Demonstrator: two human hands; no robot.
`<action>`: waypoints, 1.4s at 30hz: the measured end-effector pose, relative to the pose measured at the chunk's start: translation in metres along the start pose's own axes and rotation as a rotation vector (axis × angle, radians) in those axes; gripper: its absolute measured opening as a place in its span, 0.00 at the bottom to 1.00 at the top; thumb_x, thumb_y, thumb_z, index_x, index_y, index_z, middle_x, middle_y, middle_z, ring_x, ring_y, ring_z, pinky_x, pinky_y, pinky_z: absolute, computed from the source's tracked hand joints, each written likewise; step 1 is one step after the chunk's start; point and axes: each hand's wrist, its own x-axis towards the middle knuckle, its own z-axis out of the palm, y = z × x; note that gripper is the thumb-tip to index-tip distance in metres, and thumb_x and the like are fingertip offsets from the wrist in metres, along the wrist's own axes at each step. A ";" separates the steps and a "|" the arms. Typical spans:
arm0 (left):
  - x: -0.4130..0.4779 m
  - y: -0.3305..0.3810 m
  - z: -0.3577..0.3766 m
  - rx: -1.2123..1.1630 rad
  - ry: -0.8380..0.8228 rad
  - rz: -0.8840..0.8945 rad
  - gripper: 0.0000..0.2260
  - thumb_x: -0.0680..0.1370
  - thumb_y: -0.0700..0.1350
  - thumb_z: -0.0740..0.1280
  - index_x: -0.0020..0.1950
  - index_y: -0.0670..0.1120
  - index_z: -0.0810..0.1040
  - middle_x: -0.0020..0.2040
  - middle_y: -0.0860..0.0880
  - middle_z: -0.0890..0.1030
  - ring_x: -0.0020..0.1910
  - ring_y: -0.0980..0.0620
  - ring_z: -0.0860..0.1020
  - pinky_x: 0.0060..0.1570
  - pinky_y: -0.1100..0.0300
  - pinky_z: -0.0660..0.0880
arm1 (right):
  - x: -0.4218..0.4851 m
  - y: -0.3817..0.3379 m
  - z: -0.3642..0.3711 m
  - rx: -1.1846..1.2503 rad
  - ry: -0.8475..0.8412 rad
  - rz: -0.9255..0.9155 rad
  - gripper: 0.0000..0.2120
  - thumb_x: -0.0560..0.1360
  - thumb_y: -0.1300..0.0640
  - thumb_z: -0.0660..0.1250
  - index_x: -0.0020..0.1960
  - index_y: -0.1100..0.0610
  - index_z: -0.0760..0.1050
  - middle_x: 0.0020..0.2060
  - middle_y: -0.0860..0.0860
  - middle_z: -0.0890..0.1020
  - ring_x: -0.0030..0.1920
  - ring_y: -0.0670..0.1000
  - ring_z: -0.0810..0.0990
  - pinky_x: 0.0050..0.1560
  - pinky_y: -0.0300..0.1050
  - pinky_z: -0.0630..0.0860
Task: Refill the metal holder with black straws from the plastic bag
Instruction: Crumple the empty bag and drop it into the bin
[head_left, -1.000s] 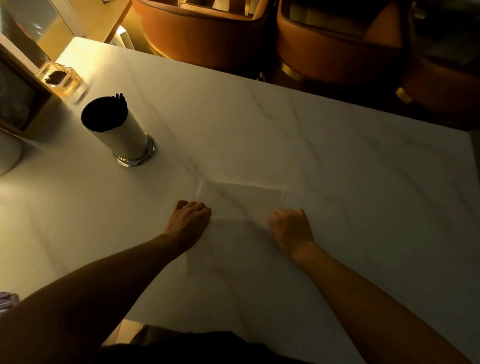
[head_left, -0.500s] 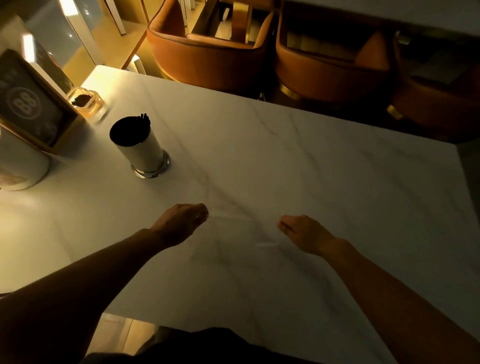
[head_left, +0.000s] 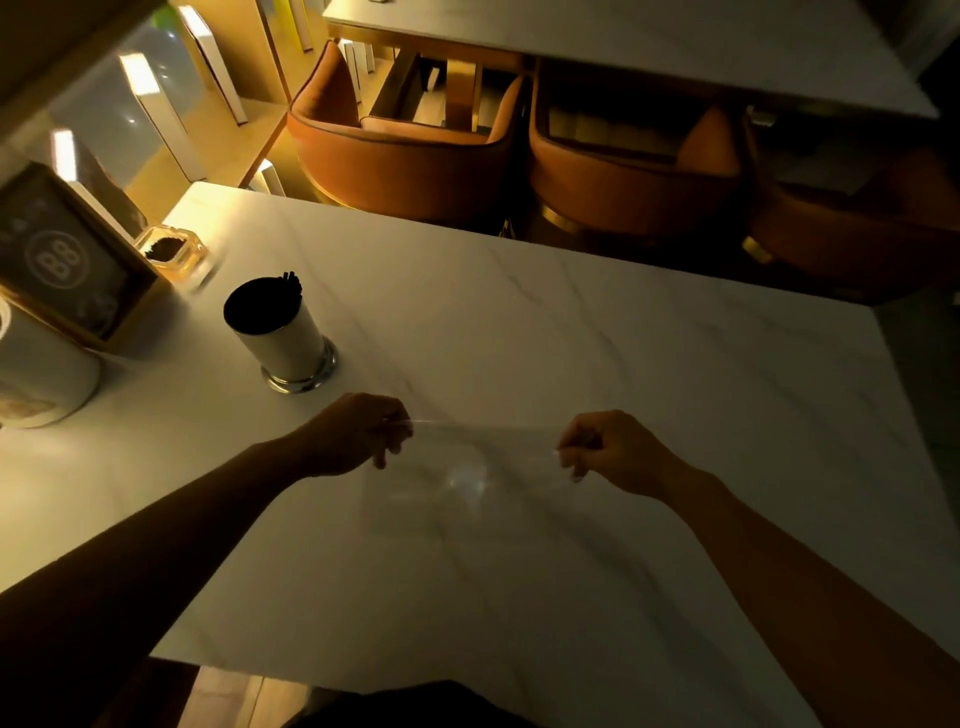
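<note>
A clear plastic bag (head_left: 467, 483) is stretched between my two hands just above the white marble table (head_left: 623, 364). My left hand (head_left: 358, 434) pinches its left top corner and my right hand (head_left: 608, 449) pinches its right top corner. The bag looks flat and I see no straws inside it. The metal holder (head_left: 283, 338) stands upright to the upper left of my left hand, with a few black straw tips (head_left: 292, 278) showing at its far rim.
A framed sign (head_left: 62, 265) marked 88 leans over a white round container (head_left: 41, 384) at the left edge. A glass ashtray (head_left: 171, 249) sits behind the holder. Orange armchairs (head_left: 410, 156) line the table's far side.
Both hands have lifted the bag's top edge off the table and pulled it taut between them. The view has tilted up, showing more of the chairs.
</note>
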 end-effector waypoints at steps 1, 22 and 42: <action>0.001 -0.002 -0.003 -0.010 -0.038 -0.025 0.06 0.81 0.36 0.67 0.52 0.45 0.82 0.43 0.49 0.85 0.35 0.57 0.84 0.36 0.65 0.80 | 0.000 0.000 0.000 0.018 -0.037 0.011 0.01 0.73 0.65 0.72 0.44 0.60 0.81 0.35 0.55 0.85 0.34 0.55 0.85 0.39 0.46 0.82; 0.000 -0.081 0.103 0.528 0.283 0.314 0.09 0.79 0.42 0.69 0.59 0.44 0.83 0.57 0.44 0.86 0.54 0.43 0.85 0.55 0.46 0.77 | -0.011 0.090 0.104 -0.983 0.309 -0.204 0.11 0.76 0.57 0.64 0.57 0.58 0.78 0.51 0.56 0.83 0.48 0.59 0.82 0.44 0.51 0.74; -0.064 -0.142 0.159 0.603 -0.230 0.341 0.32 0.82 0.68 0.40 0.82 0.58 0.34 0.82 0.55 0.34 0.80 0.57 0.32 0.76 0.46 0.25 | -0.047 0.085 0.152 -0.730 0.071 0.180 0.28 0.73 0.48 0.70 0.68 0.57 0.70 0.60 0.57 0.76 0.60 0.61 0.73 0.58 0.55 0.72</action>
